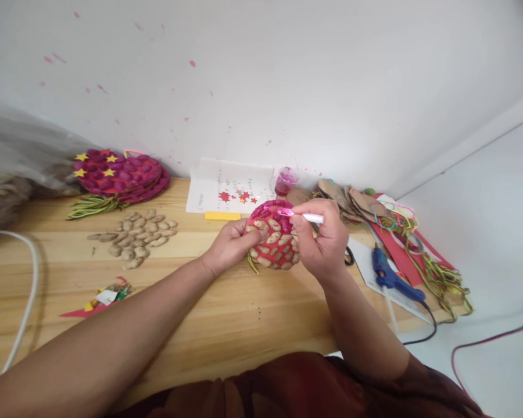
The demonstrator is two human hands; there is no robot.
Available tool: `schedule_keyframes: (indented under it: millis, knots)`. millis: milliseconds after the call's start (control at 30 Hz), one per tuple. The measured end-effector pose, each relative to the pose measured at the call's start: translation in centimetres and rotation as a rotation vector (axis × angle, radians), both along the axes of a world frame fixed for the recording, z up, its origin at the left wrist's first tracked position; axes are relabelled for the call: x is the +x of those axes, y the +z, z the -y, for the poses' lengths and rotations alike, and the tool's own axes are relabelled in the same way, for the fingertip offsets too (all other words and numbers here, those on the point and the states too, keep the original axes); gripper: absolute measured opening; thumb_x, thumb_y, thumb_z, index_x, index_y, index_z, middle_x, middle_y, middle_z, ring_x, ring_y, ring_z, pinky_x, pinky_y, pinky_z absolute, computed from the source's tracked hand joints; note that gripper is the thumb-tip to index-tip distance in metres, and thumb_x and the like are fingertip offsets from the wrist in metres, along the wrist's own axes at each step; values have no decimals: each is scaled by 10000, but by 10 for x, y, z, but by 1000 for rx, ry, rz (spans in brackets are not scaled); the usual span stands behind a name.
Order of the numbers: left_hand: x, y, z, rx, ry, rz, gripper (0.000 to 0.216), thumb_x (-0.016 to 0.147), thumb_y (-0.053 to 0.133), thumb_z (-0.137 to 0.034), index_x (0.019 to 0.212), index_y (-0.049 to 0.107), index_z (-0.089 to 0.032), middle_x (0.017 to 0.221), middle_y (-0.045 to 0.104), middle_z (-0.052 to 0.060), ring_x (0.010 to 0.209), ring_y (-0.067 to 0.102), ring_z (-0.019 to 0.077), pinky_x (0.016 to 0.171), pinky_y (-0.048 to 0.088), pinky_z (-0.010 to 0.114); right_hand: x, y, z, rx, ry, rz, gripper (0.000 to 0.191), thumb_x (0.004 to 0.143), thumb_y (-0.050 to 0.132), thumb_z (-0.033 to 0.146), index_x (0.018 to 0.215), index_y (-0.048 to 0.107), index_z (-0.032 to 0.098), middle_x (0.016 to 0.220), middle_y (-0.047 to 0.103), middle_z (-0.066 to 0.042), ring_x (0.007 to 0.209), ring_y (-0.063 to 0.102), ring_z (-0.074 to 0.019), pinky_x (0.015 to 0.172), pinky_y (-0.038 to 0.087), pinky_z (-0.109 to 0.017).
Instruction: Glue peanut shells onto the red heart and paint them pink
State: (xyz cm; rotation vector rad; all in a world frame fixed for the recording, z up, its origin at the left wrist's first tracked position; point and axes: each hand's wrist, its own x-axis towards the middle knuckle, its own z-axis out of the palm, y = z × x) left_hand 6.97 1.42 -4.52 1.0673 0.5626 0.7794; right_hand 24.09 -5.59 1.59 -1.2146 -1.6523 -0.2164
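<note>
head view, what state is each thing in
Peanut disc, partly painted
Brush, pink-tipped
Left hand, gripping peanut disc
Right hand, gripping brush
Cup, partly filled
Loose peanuts, unpainted
Stacked discs, painted magenta
Glue gun, lying down, power unclear

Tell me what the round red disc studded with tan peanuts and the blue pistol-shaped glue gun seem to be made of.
Round red disc: matte, perhaps paper or card, given its flat red between nuts.
Tan peanuts: apparently real dry shells, dull and bumpy; purple-coated ones look shiny, perhaps wet.
Blue pistol-shaped glue gun: probably moulded plastic, from its smooth, uniform colour.
</note>
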Motion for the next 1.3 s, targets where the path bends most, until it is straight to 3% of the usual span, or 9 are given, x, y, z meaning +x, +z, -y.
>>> schedule_keyframes:
  millis: [667,967,1300]
  knots:
    - [-3,0,2,202,40,-126,341,822,780,-467,948,763,-151,924,818,59,826,741,224,818,601,350,-7,7,6,17,13,92,114,935,671,185,1025,679,254,922,727,-24,971,644,-219,880,492,-435]
    - [-1,-3,0,38,75,-27,333,771,823,-473,880,760,-164,833,792,50,763,745,224,809,613,364,2,5,2,21,-6,30,87,952,655,211,1025,673,255,930,732,-34,935,646,-220,890,492,-440]
    - [0,-2,0,44,80,-25,338,758,837,-470,881,773,-162,817,790,53,767,738,229,800,607,365,1,2,0,-7,-15,22,72,963,634,234,1015,681,248,929,733,-35,922,648,-220,881,500,-438]
